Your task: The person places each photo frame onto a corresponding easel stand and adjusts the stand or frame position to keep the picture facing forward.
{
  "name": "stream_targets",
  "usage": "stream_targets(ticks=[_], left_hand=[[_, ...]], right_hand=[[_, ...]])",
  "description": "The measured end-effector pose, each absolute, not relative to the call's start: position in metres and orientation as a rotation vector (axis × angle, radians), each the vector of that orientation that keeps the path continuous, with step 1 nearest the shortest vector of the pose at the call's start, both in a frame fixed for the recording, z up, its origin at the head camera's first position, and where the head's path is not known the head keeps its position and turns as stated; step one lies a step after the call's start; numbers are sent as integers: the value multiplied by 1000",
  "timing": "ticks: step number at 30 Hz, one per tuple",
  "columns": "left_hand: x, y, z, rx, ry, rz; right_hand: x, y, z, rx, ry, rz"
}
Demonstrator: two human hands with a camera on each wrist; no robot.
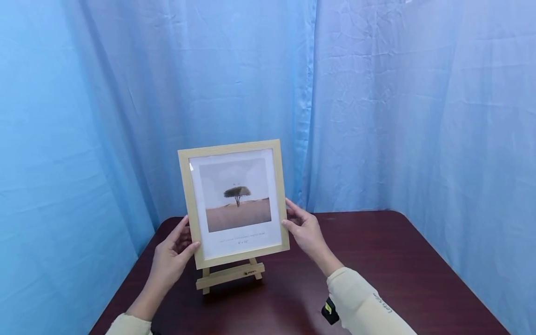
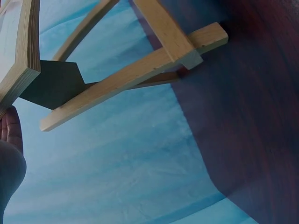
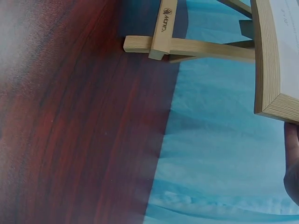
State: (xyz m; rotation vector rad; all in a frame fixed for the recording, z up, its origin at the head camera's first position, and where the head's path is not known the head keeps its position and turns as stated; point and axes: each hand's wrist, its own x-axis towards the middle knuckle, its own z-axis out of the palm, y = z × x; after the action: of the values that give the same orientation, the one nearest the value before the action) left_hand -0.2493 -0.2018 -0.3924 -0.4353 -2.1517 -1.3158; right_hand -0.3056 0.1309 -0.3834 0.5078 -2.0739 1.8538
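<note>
Between both hands is a picture frame [image 1: 236,204] of pale wood, with a print of a lone tree inside. My left hand [image 1: 169,258] grips its left side near the lower corner, thumb on the front. On the opposite edge my right hand [image 1: 307,235] holds it the same way, a little higher up. The frame leans slightly to the left, raised above the front ledge of a small wooden easel [image 1: 230,275]. Both wrist views show a gap between the frame and that ledge. In the left wrist view a dark flap [image 2: 56,84] shows behind the frame. Most fingers are hidden behind it.
The easel stands on a dark red-brown table [image 1: 377,270] with rounded far corners. Blue curtains [image 1: 234,70] hang close behind the table and along both sides. A black strap piece [image 1: 330,311] sits by the right sleeve.
</note>
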Motion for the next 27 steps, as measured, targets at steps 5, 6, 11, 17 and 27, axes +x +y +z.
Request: stream_targets(ticks=[5, 6, 11, 17, 27], left_hand=[[-233, -204, -383, -406, -2164, -1296], [-230, -204, -381, -398, -2167, -1288], [-221, -210, -374, -373, -2154, -1296], [-225, -218, -377, -377, -2149, -1345], [-243, -225, -407, -369, -2157, -1339]], right_hand=[[-301, 129, -376, 544, -2061, 1866], [-299, 128, -375, 552, -2059, 1867], [-294, 122, -366, 601, -2040, 1874], [-294, 114, -364, 600, -2051, 1881], [-309, 106, -395, 525, -2097, 1847]])
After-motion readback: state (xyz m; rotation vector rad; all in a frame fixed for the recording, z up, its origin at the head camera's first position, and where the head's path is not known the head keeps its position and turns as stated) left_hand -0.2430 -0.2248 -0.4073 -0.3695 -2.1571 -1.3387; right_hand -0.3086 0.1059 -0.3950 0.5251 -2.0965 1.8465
